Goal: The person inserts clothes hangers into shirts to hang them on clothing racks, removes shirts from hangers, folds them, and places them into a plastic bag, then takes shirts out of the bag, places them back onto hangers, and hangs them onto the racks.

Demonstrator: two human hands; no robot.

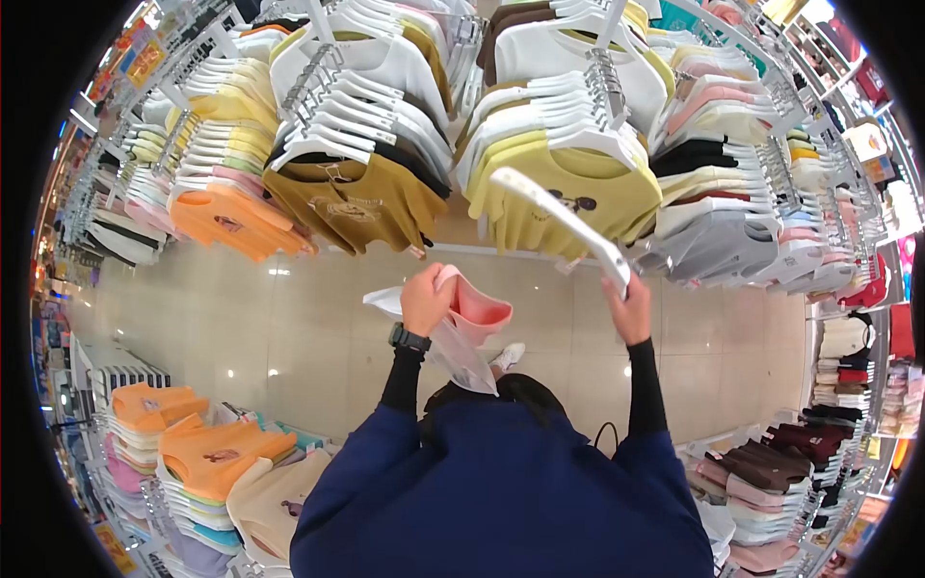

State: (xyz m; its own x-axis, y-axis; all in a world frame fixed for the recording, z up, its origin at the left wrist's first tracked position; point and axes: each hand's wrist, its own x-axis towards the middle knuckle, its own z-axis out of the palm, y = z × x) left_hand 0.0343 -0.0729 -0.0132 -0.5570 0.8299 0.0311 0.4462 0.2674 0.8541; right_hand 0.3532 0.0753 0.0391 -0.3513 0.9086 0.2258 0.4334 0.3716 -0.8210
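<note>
My left hand [425, 302] is closed around a folded pink garment [474, 310], whose rounded opening faces right. A clear plastic bag [464, 361] hangs below that hand, and a white flap [383, 301] sticks out to its left. My right hand [631, 310] grips one end of a white clothes hanger [554, 209], tilted up and to the left. The hanger's far end overlaps a yellow-green shirt [568, 188] on the rack in front. To the left of that shirt hangs a mustard-brown shirt [352, 202]. Both hands are apart, in front of my body.
Racks of shirts on white hangers line the front, with an orange shirt [231, 220] at left and grey ones [723, 246] at right. Behind me stand more racks with orange shirts [217, 453] and brown garments [766, 467]. A tiled floor [289, 328] lies between.
</note>
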